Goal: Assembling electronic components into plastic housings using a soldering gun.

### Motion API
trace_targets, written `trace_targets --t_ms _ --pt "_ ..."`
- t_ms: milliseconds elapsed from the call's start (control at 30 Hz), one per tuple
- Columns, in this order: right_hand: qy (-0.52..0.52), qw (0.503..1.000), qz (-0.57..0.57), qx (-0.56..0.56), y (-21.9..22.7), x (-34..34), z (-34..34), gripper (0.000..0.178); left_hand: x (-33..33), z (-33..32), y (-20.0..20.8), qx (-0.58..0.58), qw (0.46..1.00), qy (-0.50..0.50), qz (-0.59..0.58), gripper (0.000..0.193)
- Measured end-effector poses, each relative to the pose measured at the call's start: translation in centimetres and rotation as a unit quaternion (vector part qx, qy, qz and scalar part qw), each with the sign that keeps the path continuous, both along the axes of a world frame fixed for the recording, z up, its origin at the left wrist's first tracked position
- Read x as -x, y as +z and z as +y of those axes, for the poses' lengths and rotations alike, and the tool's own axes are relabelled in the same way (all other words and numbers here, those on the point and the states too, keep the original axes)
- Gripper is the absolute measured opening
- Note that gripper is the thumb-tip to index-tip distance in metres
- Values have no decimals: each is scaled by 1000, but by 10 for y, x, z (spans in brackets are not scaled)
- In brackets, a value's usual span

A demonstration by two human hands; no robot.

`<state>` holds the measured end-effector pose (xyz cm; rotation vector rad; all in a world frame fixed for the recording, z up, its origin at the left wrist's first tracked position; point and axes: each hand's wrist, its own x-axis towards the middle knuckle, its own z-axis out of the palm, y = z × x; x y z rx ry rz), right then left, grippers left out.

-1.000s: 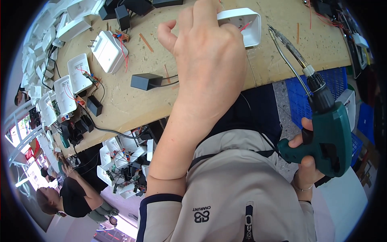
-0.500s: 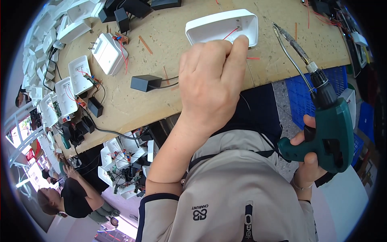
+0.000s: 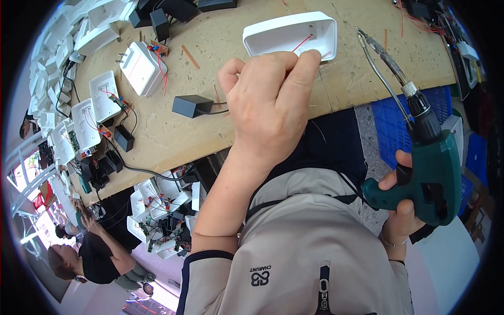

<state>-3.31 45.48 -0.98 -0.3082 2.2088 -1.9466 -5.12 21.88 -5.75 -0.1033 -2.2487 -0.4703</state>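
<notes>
My left hand (image 3: 270,105) is closed in a pinch at the near rim of a white plastic housing (image 3: 289,25), back of the hand upward. A short red wire (image 3: 302,43) runs from a small metal contact inside the housing down to my fingertips, which hide its other end. My right hand (image 3: 401,210) grips a dark green soldering gun (image 3: 433,178), fingers around its handle by the black trigger. Its long tip points up over the table, to the right of the housing and apart from it. A black box-shaped part (image 3: 190,106) lies left of my left hand, its cable passing under the hand.
A white plug housing (image 3: 142,69) and opened white cases (image 3: 85,123) with boards and wires lie to the left. White shells (image 3: 50,79) pile up at the far left. A blue crate (image 3: 388,126) stands below the table's right edge. A co-worker (image 3: 102,257) is at lower left.
My left hand has shifted slightly, with one finger now lifted outward on its left side. The red wire end that showed right of it is no longer there. My right hand stays nearly still.
</notes>
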Motion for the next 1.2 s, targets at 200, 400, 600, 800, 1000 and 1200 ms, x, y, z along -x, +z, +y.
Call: trace_targets --t_ms 200,400,600,800,1000,1200 --pt "21 999 -26 -18 0 0 5 74 10 -1 -4 18 999 26 15 22" --pt "26 999 -19 -22 -1 -2 4 69 13 0 -1 19 998 55 21 17" --pt "56 997 -23 -44 -4 -5 2 66 18 1 8 35 993 107 14 9" --pt "60 996 -43 -45 -5 -4 -4 64 27 0 2 46 992 119 -10 7" --pt "64 997 -35 -33 -10 -3 -7 64 30 0 3 49 991 126 -15 6" --pt "52 997 -37 -39 -10 1 -14 64 32 6 14 63 990 119 -37 7"
